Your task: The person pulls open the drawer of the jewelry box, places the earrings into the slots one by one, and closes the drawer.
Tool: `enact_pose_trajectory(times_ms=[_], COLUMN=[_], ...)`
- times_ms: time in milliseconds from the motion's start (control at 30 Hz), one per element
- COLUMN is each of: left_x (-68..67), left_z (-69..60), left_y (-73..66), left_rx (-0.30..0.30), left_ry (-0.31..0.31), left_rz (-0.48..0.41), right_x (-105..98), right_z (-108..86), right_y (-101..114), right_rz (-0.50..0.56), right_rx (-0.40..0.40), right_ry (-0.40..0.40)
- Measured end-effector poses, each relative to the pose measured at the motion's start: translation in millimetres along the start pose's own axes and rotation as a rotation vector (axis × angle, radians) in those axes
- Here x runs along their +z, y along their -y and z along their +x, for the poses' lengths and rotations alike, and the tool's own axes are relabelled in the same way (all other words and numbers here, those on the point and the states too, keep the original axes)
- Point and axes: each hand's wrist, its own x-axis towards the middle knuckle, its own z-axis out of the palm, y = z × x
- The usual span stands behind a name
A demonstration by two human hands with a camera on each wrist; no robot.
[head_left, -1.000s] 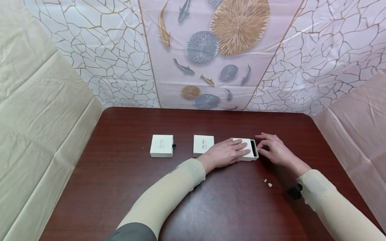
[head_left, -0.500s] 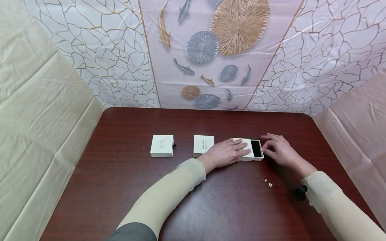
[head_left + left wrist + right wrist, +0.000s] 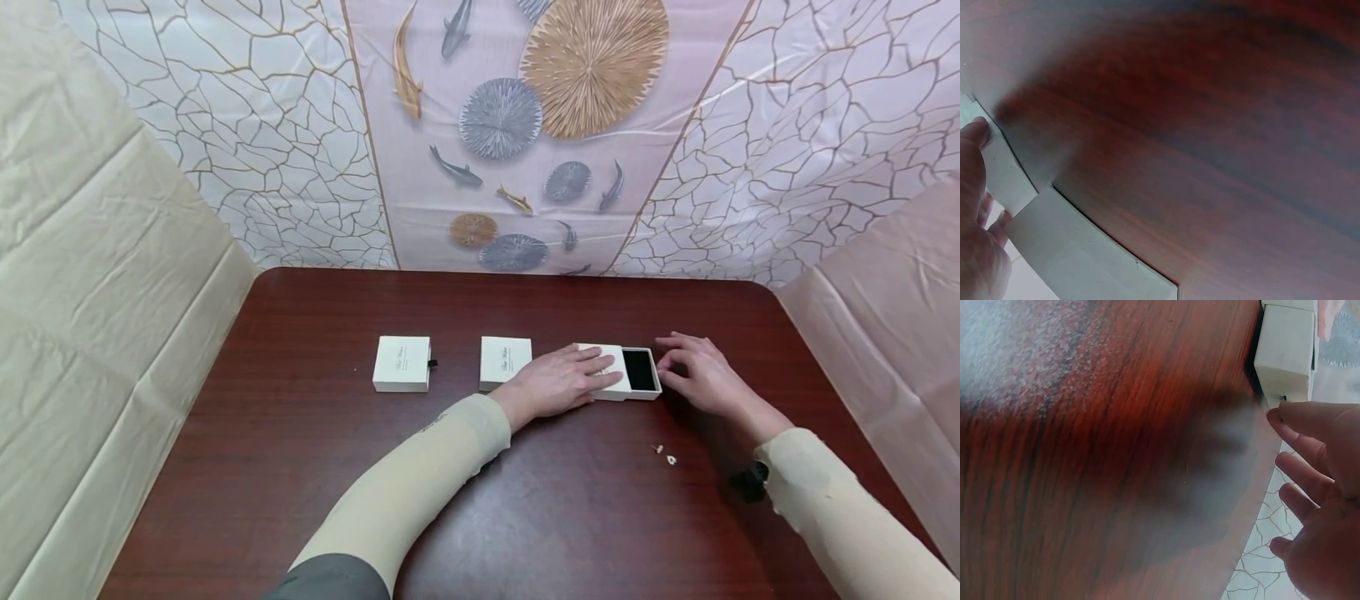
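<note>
A white drawer-style gift box (image 3: 600, 392) lies on the table at centre right, its tray (image 3: 640, 371) slid partly out to the right, showing a black lining. My left hand (image 3: 553, 385) presses on the sleeve of that box with spread, fairly straight fingers. Just off the tray's right end, my right hand (image 3: 697, 375) pinches the small dark pull tab (image 3: 1284, 398) between thumb and forefinger; most of the tab is hidden. In the right wrist view the other fingers are loosely bent. Two small earrings (image 3: 664, 455), whitish and gold, lie in front of the box.
A second white box (image 3: 505, 360) stands beside my left wrist, partly covered by it. Farther left is a third white box (image 3: 402, 364) with a black tab on its right side. The dark red-brown table (image 3: 300, 467) ends at patterned cloth walls behind and at both sides.
My right hand has moved to the right, drawing the tray farther out of its sleeve, so more black lining shows. The left hand stays in place on the box.
</note>
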Motion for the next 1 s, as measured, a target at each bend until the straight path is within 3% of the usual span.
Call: enact_pose_trajectory(times_ms=[267,633,1000], left_x=[-1.2,-3.8,-2.8], left_z=[-0.6,-2.0,-0.3], left_y=[0.4,0.4,-0.1], left_rx=[-0.009,0.008,0.012], left_ry=[0.007,-0.004,0.004], left_rz=[-0.003,0.015,0.015], right_x=[-6.7,-14.5,-7.5], right_z=[-9.9,-44.6,-73.6], right_y=[1.6,9.4,27.8], right_rz=[-0.035,-0.071,-0.142], right_rx=[-0.011,-0.028,-0.065], right_ry=[-0.031,-0.052,-0.065])
